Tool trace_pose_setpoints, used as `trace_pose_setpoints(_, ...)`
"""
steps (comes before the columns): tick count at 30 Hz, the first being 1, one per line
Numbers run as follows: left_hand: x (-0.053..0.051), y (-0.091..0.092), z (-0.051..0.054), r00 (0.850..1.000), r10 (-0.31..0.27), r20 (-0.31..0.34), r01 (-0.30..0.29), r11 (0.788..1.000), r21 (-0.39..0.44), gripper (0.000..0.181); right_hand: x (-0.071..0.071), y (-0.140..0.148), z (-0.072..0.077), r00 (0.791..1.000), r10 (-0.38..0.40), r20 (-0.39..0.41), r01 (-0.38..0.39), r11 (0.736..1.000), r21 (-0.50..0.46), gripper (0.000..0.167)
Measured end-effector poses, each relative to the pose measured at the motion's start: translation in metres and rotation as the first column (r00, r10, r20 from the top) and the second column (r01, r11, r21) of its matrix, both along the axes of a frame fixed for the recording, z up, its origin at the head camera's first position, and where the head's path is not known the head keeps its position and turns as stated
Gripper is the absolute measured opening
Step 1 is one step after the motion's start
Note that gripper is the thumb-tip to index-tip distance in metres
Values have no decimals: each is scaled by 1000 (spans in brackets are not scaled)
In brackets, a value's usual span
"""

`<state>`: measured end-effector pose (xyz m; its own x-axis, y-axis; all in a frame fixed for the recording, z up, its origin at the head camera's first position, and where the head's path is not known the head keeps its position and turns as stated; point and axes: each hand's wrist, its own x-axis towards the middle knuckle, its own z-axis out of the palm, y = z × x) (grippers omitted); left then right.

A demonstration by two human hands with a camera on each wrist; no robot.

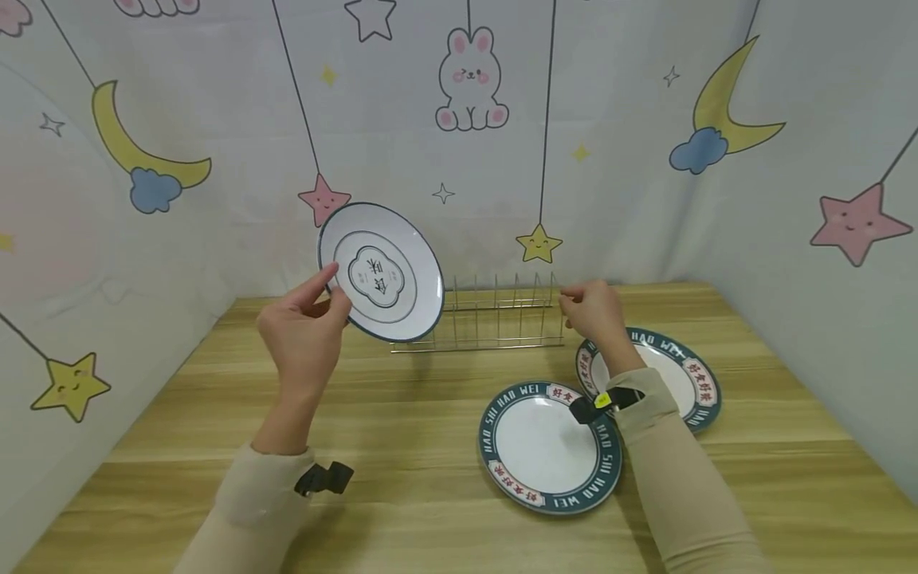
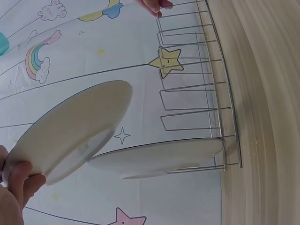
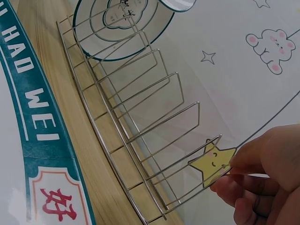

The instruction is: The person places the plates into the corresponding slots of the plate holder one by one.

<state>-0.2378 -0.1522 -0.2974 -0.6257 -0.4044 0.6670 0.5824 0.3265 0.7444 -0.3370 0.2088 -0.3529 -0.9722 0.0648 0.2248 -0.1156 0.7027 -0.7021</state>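
Note:
My left hand pinches the edge of a white plate with a dark thin rim and a printed centre, holding it tilted in the air. Below and behind it stands a wire dish rack. A second white plate stands on edge in the rack's left end, as the left wrist view shows; the held plate hides it in the head view. At the rack's other end, my right hand pinches the end wire between thumb and fingers. The rack's slots between show bare wire.
Two larger plates with green lettered rims lie on the wooden table: a nearer plate and a farther plate, partly under my right forearm. A patterned curtain hangs close behind the rack.

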Motion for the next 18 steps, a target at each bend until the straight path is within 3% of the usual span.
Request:
trace_pose_setpoints(4,0,11,4,990,107,-97,-111,993,-41,27,-1,1,0,1000,-1,4,1,1000,-13,33)
trace_pose_setpoints(9,4,24,16,977,148,-153,-153,988,-23,29,0,1,-1,1000,-1,12,1,1000,-10,33)
trace_pose_setpoints(18,-24,18,3,950,200,-240,-217,975,-44,33,-1,1,-1,1000,4,2,-4,1000,-16,32)
